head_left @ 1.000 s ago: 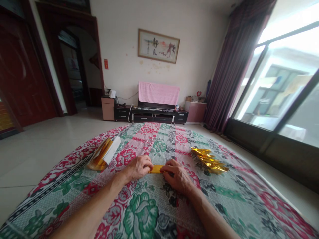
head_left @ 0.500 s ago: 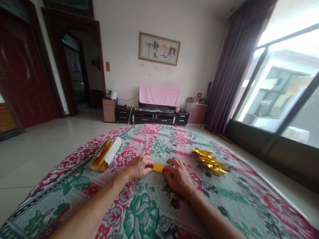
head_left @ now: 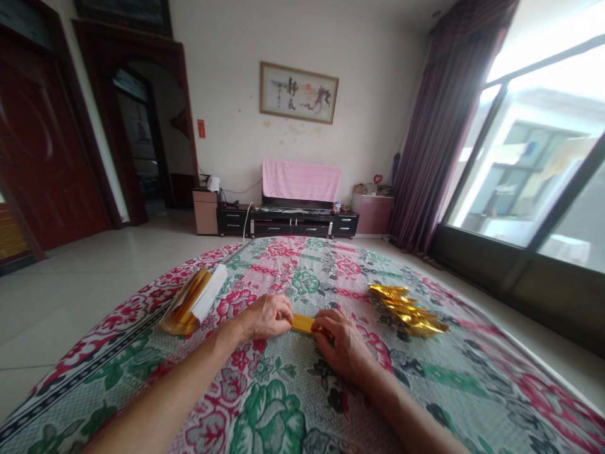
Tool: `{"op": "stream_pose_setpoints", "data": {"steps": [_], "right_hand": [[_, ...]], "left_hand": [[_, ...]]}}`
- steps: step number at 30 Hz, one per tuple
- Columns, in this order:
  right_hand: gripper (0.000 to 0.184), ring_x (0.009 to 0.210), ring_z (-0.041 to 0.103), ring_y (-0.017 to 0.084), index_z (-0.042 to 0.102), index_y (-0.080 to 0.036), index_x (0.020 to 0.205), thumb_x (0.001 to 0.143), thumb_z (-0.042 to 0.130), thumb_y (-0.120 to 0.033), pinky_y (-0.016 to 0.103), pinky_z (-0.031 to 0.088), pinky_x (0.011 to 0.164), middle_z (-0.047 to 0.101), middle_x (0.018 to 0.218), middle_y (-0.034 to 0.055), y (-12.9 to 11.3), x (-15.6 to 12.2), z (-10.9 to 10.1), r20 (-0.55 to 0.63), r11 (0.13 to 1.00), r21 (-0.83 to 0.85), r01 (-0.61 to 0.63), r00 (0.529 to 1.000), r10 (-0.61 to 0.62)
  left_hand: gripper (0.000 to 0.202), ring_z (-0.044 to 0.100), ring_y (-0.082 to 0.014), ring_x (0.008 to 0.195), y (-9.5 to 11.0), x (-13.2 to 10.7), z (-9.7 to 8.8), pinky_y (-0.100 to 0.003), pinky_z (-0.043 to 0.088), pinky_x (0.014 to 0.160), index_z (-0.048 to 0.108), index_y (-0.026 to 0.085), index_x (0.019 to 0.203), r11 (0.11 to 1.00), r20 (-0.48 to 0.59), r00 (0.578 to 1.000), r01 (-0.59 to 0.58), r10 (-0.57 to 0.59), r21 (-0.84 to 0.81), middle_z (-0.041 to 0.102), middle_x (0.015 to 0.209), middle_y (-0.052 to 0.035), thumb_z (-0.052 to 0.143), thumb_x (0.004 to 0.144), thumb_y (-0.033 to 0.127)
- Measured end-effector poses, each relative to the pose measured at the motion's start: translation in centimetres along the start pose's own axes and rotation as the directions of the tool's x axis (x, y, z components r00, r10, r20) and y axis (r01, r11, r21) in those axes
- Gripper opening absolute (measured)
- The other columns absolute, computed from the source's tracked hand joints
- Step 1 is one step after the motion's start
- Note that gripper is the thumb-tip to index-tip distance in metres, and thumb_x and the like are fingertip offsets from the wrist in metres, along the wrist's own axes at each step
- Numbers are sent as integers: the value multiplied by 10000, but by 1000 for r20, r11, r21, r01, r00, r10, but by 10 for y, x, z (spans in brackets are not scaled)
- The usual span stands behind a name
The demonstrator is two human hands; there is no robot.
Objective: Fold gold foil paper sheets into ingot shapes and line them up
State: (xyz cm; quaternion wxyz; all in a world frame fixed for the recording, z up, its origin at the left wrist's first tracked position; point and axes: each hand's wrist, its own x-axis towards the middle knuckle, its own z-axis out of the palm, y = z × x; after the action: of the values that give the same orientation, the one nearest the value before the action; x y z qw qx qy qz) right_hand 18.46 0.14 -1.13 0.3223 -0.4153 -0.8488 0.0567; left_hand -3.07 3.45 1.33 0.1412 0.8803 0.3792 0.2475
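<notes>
A narrow folded strip of gold foil paper lies flat at the middle of the cloth-covered table. My left hand pinches its left end between curled fingers. At the right end, my right hand grips the strip with bent fingers, thumb side toward me. Both ends are partly hidden by my fingers. To the right sits a row of folded gold foil pieces with pointed tips. On the left rests a curled stack of gold and white paper sheets.
A flowered red, green and grey cloth covers the round table. Beyond it stand a low black TV cabinet and a TV under a pink towel. A purple curtain hangs beside the window at right.
The view has shifted slightly. Both hands keep their hold on the gold strip, with hardly any movement against the cloth.
</notes>
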Motion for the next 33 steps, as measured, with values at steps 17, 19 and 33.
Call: {"op": "stream_pose_setpoints", "data": {"steps": [17, 19, 33], "right_hand": [[158, 864, 512, 164, 577, -212, 910, 824, 461, -147, 304, 389, 778, 582, 939, 40, -1, 2, -2, 32, 999, -50, -9, 999, 10], [166, 861, 510, 166, 574, -213, 939, 830, 459, -160, 306, 389, 773, 579, 944, 42, -2, 2, -3, 45, 998, -58, -16, 999, 19], [176, 840, 507, 164, 578, -191, 912, 815, 449, -121, 297, 396, 778, 564, 912, 60, -5, 2, -2, -8, 997, -70, -31, 1000, 30]], "left_hand": [[236, 563, -107, 745, -14, -4, 10, -193, 435, 694, 688, 176, 865, 987, -92, 989, 106, -118, -122, 645, 871, -18, 498, 730, 137], [240, 551, -96, 684, -12, -5, 8, -193, 437, 660, 678, 173, 913, 985, -60, 989, 126, -133, -116, 638, 901, -21, 526, 727, 177], [199, 505, -76, 624, -9, -5, 8, -190, 420, 608, 655, 182, 862, 1000, -64, 998, -6, 4, -21, 629, 935, -7, 554, 695, 144]]}}
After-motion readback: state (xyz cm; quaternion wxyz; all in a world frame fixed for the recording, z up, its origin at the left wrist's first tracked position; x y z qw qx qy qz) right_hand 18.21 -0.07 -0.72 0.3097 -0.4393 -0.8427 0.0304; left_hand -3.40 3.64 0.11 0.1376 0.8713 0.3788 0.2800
